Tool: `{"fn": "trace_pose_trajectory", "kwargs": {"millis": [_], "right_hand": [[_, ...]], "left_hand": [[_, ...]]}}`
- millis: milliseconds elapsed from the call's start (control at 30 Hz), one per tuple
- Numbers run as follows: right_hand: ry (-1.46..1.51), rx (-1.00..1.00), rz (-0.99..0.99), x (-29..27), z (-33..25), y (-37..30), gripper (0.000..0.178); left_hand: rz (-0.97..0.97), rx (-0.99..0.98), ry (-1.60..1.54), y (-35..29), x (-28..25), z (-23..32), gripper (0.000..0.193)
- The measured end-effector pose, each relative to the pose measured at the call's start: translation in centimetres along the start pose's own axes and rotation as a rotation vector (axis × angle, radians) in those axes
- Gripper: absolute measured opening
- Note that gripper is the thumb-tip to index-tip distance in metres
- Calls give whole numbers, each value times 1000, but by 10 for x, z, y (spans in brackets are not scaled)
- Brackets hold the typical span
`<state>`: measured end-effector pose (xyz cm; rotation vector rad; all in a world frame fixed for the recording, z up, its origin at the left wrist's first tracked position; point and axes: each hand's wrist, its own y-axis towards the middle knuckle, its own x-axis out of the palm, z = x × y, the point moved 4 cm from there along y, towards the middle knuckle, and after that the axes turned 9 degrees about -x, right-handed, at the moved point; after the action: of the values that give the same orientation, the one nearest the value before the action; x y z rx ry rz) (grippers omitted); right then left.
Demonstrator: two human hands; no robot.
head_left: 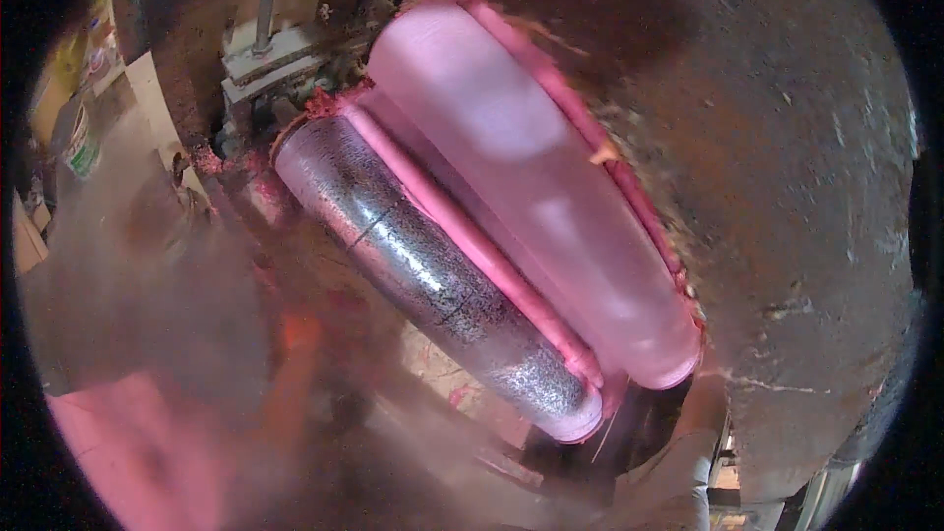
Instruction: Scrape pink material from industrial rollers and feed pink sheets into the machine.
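Note:
Two long rollers lie side by side on a slant. The lower-left roller has a shiny, dark-speckled metal surface with pink at its lower end. A smooth pink layer covers the larger upper-right roller. Along the gap between them runs a rope-like bank of pink, doughy material. Neither of my hands can be made out. A blurred pink patch fills the lower left; what it is, I cannot tell.
A broad, dark, scuffed surface takes up the right side. Beyond the rollers' upper ends stands a metal frame with a bolt. Pink crumbs cling around the roller ends. Much of the lower left is hazy and blurred.

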<state>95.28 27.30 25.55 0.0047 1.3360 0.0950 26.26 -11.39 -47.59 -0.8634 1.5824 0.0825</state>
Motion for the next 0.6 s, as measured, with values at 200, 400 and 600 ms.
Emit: {"fn": "trace_pose_trajectory", "kwargs": {"millis": [200, 400, 600], "right_hand": [[62, -103, 3, 4, -29, 2, 35], [270, -299, 127, 15, -156, -22, 32], [442, -318, 196, -13, -230, -130, 30]], "left_hand": [[-247, -116, -566, -14, -102, 25, 45], [-155, -262, -698, 6, -23, -35, 35], [-688, 103, -1434, -37, -142, -73, 57]]}}
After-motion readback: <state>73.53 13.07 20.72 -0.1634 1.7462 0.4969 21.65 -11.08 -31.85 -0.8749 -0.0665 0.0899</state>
